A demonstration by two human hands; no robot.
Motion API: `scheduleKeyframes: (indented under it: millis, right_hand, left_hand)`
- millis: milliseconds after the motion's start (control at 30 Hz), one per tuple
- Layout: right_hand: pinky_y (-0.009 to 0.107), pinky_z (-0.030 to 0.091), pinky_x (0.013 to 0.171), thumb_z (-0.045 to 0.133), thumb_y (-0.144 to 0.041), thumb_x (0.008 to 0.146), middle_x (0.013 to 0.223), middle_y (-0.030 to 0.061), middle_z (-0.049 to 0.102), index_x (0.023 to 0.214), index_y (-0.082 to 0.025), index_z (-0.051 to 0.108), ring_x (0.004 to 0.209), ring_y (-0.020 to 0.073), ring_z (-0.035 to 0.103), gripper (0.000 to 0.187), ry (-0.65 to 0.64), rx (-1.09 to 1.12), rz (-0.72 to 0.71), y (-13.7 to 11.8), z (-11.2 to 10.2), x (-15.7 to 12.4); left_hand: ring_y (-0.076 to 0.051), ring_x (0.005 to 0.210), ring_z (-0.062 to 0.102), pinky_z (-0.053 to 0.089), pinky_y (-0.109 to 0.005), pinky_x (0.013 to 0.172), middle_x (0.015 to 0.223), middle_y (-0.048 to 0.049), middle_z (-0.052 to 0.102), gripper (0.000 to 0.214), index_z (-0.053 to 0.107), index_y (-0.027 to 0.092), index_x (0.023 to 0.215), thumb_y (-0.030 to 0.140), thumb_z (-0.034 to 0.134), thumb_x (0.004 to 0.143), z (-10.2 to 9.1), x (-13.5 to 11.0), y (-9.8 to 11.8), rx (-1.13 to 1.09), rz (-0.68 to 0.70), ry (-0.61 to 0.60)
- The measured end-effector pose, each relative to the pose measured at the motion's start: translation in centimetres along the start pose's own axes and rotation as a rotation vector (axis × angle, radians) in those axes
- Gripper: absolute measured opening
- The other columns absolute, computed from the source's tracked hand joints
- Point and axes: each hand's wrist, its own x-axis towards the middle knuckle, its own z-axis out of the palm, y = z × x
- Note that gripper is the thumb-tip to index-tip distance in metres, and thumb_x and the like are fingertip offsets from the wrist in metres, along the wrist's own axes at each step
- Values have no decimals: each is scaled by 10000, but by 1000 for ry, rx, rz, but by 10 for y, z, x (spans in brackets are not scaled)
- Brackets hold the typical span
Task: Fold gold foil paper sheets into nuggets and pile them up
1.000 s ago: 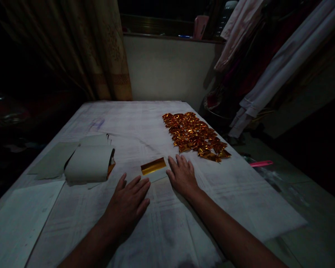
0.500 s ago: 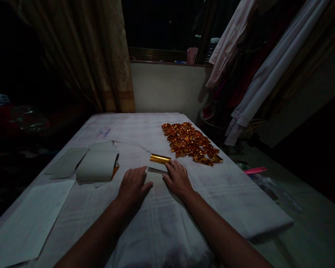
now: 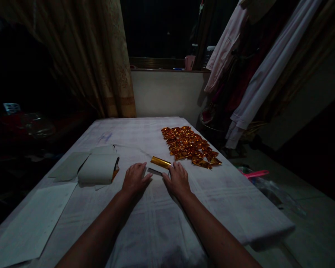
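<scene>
- One paper (image 3: 36,223) lies at near left on the cloth-covered desk (image 3: 162,227).
- Left hand (image 3: 134,178) and right hand (image 3: 179,179) flank the gold strip (image 3: 160,162); right fingers overlie its right end. Whether either hand grips cannot be told.
- Strip: curled, judged unfinished.
- Remaining: pale sheets (image 3: 99,169) left of the hands, apparently unworked.
- Done, as judged: many folded gold pieces (image 3: 188,145), clustered at far right; count unclear.
- Beyond: wall (image 3: 164,95), curtain (image 3: 111,67), hung clothes (image 3: 257,85); room dim.

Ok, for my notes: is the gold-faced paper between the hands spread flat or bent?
Bent, not flat: the paper shows a rounded gold band, with a dark strip along its near edge. Whether it is creased, I cannot tell.
</scene>
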Motion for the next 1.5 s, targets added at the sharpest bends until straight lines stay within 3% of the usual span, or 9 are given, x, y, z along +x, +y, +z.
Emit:
scheduleKeyframes:
  millis: [267,500,667,767,867,933,1067,1267,1500]
  right_hand:
    - [538,292,1154,662,-268,883,1473,166,538,1066,-175,680,1442,359,381,207,48,80,-61,6,2,-2]
    - [540,289,1154,633,-160,838,1426,114,571,1006,-211,679,1448,323,364,181,106,159,-148,9,5,-4]
    - [541,295,1145,612,-195,860,1428,114,573,888,-212,663,1450,322,353,61,201,215,-212,12,2,-4]
    - [517,315,1136,577,-237,888,1422,126,583,873,-209,648,1443,319,374,78,273,271,-253,13,-4,-2]
    - [441,415,1059,510,-294,918,1284,128,676,897,-214,636,1284,286,560,150,284,400,-283,12,-11,-1]
    - [354,511,882,472,-338,930,1032,91,749,901,-220,622,988,237,694,193,226,530,-253,10,-14,-2]
    - [259,482,620,484,-424,910,692,-1,673,836,-226,599,631,173,639,240,149,713,-157,4,-16,-4]
    - [246,453,598,518,-370,881,641,-24,656,1102,-191,642,602,165,626,311,79,758,-36,2,-10,-3]
    - [319,518,847,499,-58,780,1081,51,743,1258,-225,607,961,191,681,518,-21,690,-291,9,-4,-8]
  left_hand:
    - [-310,1290,525,389,-470,1087,1363,-123,600,510,591,250,1353,354,676,861,-5,17,4,-17,41,-55]
    - [-330,1308,514,346,-516,1115,1346,-108,627,252,709,243,1020,281,723,771,-13,29,7,-106,77,-120]
    - [-262,1119,638,290,-492,1155,1126,-57,737,135,663,238,908,208,636,779,-19,27,13,-232,99,-162]
    - [-237,935,663,428,-431,1025,947,-35,735,90,629,231,880,288,581,831,-27,22,15,-324,65,-183]
    - [-216,812,637,500,-336,787,827,-12,681,168,593,220,860,375,529,860,-37,21,15,-424,8,-193]
    - [-197,758,618,489,-300,709,779,5,646,216,579,212,872,421,526,853,-43,24,14,-492,-33,-195]
    - [-170,702,605,473,-250,625,733,20,612,314,585,192,902,494,556,823,-45,30,12,-615,-99,-216]
    - [-169,631,567,415,-244,586,641,53,524,469,631,170,1217,402,622,810,-28,26,11,-543,-267,-124]
    - [-243,806,666,465,-301,730,808,-36,670,598,487,181,1475,312,585,899,-22,17,21,-293,-417,-13]
